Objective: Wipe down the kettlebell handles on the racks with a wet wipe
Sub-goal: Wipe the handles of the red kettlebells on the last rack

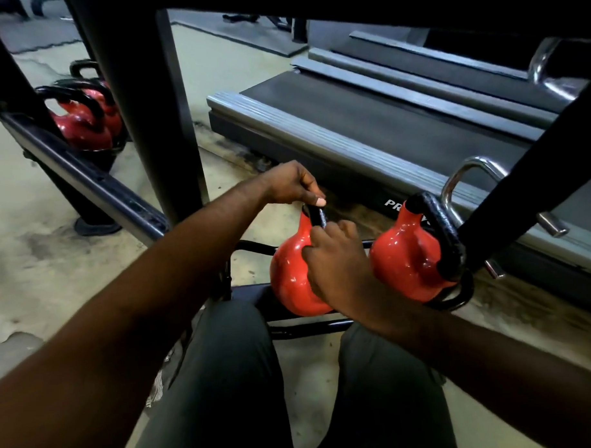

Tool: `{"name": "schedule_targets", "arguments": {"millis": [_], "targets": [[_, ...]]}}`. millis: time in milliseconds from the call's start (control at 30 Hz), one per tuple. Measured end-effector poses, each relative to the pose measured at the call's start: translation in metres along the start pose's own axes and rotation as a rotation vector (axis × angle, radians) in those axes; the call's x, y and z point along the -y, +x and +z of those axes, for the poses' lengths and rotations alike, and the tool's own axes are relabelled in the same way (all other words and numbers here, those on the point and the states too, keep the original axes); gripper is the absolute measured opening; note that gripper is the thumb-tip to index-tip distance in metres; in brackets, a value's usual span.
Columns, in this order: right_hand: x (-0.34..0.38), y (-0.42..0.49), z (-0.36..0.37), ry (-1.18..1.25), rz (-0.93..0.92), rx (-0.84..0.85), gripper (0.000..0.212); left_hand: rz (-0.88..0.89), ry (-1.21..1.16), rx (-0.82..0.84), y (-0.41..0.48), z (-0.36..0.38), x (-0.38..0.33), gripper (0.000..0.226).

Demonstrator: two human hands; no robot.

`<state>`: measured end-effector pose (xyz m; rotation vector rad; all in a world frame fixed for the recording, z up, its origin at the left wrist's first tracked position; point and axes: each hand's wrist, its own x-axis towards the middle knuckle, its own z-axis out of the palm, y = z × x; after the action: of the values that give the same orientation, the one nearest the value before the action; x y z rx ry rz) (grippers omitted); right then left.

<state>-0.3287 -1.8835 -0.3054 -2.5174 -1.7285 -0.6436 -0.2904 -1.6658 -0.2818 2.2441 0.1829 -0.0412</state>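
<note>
We are crouching on a stained concrete floor (35, 199) in a gym, a treadmill (384, 127) lying beyond the low black rack (85, 177). Our left hand (291, 185) is pinching the black handle (317, 216) of the nearer red kettlebell (289, 277), which is sitting on the rack's rails. Our right hand (339, 269) is curling against it just below; we cannot tell what it is gripping.

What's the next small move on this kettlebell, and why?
Probably rub the right hand up the handle toward the top. The left hand pinches the handle's top, steadying the red kettlebell, and the right hand curls round its lower leg. No wipe shows; it may sit under those fingers.
</note>
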Motion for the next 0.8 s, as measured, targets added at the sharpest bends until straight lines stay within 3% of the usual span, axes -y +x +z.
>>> {"name": "schedule_targets", "arguments": {"millis": [133,267,300,367,467,533,700,800], "targets": [[-0.017,-0.029,0.005,0.589,0.324,-0.156,0.009,0.025,0.105,-0.007,0.002,-0.001,-0.003,0.014],[-0.025,-0.002,0.015,1.341,0.858,-0.093,0.001,0.012,0.201,0.004,0.002,-0.004,-0.008,0.017],[-0.026,0.001,0.017,1.409,0.921,-0.072,0.002,0.010,0.194,0.006,0.003,-0.004,-0.007,0.017],[-0.023,-0.004,0.010,1.145,0.778,-0.085,0.005,-0.003,0.164,0.010,0.002,-0.006,-0.006,0.018],[-0.010,-0.019,0.001,0.386,0.229,-0.036,0.021,-0.020,0.149,0.020,0.003,-0.006,-0.007,0.019],[-0.006,-0.016,-0.002,0.066,0.004,0.060,0.027,-0.022,0.162,0.031,0.003,-0.006,-0.011,0.018],[0.018,0.020,-0.015,-0.424,-0.307,0.492,0.038,-0.031,0.163,0.010,-0.001,-0.003,-0.012,0.011],[0.031,0.028,-0.026,-0.561,-0.341,0.633,0.049,-0.027,0.142,-0.020,-0.004,0.000,-0.014,0.016]]}}
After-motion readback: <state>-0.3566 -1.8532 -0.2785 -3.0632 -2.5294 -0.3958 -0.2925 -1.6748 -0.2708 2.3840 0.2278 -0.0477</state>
